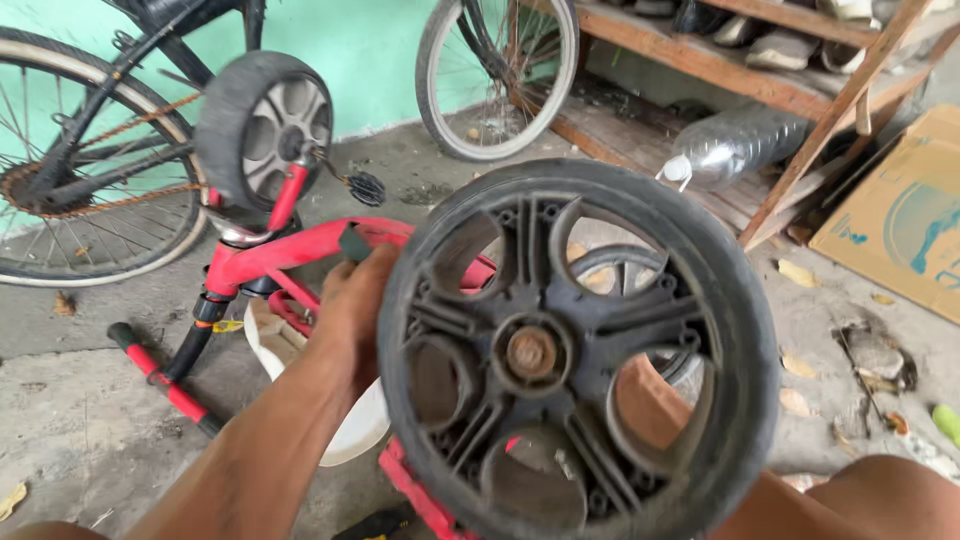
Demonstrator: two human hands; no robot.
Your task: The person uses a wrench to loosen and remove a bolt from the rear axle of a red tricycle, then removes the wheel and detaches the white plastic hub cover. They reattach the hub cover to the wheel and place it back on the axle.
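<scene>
A brown cardboard box (895,215) is seen on the floor at the right edge, beside the wooden shelf; a blue and white print is shown on its flat side. No screens or signs are seen.

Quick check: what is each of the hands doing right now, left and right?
Left hand: closed on the red tricycle frame.
Right hand: hidden behind the black wheel; cannot tell.
</scene>
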